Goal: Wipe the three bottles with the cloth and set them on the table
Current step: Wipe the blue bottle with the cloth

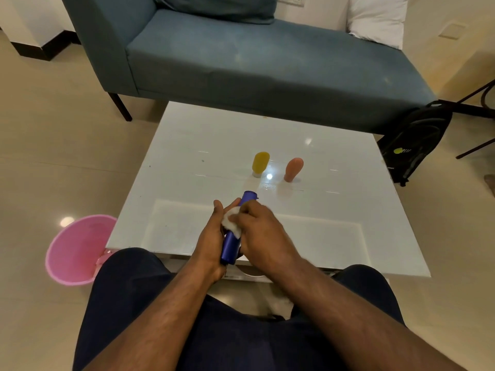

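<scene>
My left hand (210,236) grips a dark blue bottle (231,246) above the near edge of the white table (187,145); the bottle's cap end points away from me. My right hand (261,228) holds a small white cloth (231,222) pressed against the bottle's upper part. A yellow bottle (260,163) and an orange bottle (293,169) stand cap-down on the middle of the table, side by side and apart from each other.
A pink bucket (76,250) stands on the floor by the table's near left corner. Behind the table is a blue sofa (241,62) with a white pillow (377,20). A black backpack (417,140) leans at the right. My knees sit under the near edge.
</scene>
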